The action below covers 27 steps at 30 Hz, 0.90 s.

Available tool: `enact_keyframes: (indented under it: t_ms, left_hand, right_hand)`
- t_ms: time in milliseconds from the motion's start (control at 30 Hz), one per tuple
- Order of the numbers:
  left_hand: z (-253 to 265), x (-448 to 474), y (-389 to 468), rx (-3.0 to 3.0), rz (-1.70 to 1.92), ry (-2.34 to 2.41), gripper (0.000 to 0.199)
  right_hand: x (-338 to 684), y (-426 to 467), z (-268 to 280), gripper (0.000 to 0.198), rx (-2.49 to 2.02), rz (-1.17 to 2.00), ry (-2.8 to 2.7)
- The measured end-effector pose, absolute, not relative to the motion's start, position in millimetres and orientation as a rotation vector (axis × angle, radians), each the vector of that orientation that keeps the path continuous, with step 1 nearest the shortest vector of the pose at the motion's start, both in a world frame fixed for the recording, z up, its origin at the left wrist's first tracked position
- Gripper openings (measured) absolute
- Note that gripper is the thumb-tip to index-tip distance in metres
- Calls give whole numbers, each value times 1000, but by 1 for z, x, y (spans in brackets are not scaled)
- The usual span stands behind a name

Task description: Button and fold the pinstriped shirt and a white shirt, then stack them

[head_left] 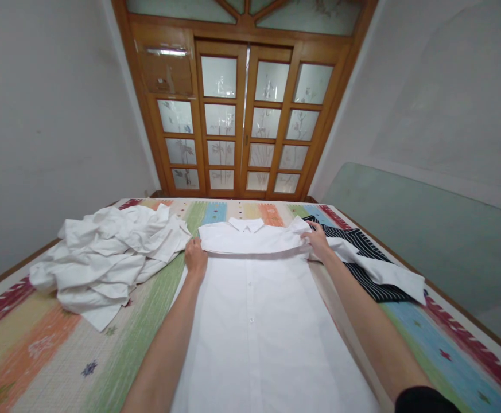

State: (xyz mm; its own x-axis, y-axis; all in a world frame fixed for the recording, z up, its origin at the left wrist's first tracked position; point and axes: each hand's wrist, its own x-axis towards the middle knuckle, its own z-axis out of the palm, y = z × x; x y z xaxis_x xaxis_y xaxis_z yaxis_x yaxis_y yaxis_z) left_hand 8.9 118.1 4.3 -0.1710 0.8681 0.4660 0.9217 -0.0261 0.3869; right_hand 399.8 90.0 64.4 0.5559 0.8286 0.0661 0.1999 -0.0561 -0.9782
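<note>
A white button-up shirt [271, 338] lies front up before me, its collar [247, 225] at the far end. One sleeve [254, 241] is laid straight across the chest below the collar. My left hand [195, 257] is closed on the left end of that band of cloth. At the shoulder on the other side, my right hand [318, 238] grips the shirt with thumb and fingers. Another white sleeve [381, 272] stretches out to the right, over a black-and-white striped cloth [362, 244].
A crumpled heap of white cloth [108, 252] lies to the left. Everything rests on a bed or table covered by a colourful striped cloth [147, 321]. Beyond it stand wooden doors with glass panes [244, 120]; a pale green panel [426, 223] leans along the right wall.
</note>
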Motion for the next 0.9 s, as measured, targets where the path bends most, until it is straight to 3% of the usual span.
enact_keyframes:
  t_ms: [167,333,500,667,900]
  left_hand:
    - [2,5,121,-1972,-1141,-2182,38]
    - [2,-6,133,-2162,-1079,-2145,34]
    - [21,-28,158,-2617,-929,-1955,37]
    - [46,-34,196,-2630,-808,-1969,37]
    - [52,-23,237,-2700,-577,-1980,23]
  right_hand:
    - [395,92,58,60,-1962,368,-952]
    - [372,87,36,54,-2247,197,-1097]
    - [348,83,20,45,-2254,50,-1081]
    - [344,81,19,42,-2249,-4,-1051]
    - [344,79,16,39,-2221,-122,-1063]
